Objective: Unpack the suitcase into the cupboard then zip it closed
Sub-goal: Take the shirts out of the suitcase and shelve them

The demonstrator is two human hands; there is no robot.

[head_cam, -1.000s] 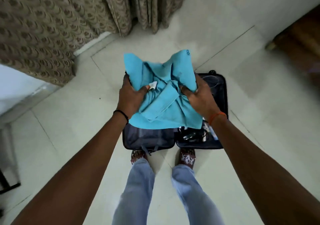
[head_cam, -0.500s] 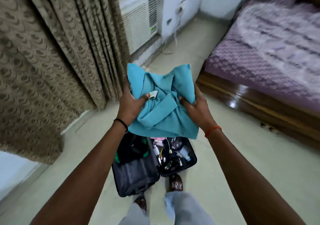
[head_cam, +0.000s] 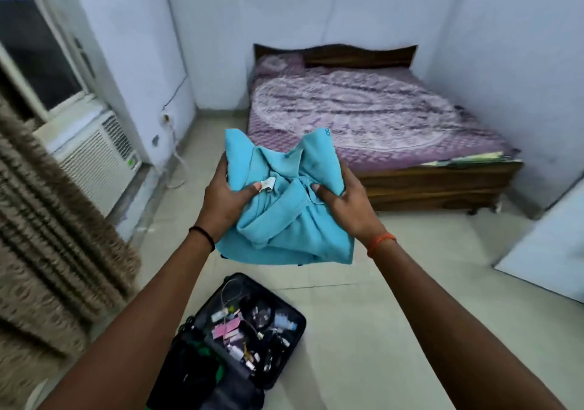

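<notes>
A folded turquoise garment (head_cam: 284,220) with a small white label is held up at chest height. My left hand (head_cam: 227,201) grips its left side, thumb on top near the label. My right hand (head_cam: 344,207) grips its right side, thumb pressed into the cloth. Below on the floor lies the black suitcase (head_cam: 294,346), open, with several small toiletries and cables in its right half and dark and green clothing in its left half. No cupboard is in sight.
A wooden bed (head_cam: 426,188) with a purple patterned sheet stands ahead against the far wall. A white air conditioner (head_cam: 91,156) sits at the left under a window, brown curtains (head_cam: 47,251) beside it. A pale door panel (head_cam: 550,245) is at the right. The floor is pale tile.
My view has swung up and to the right, from the suitcase to the bed. Both hands kept their hold on the turquoise garment, which rose away from the suitcase.
</notes>
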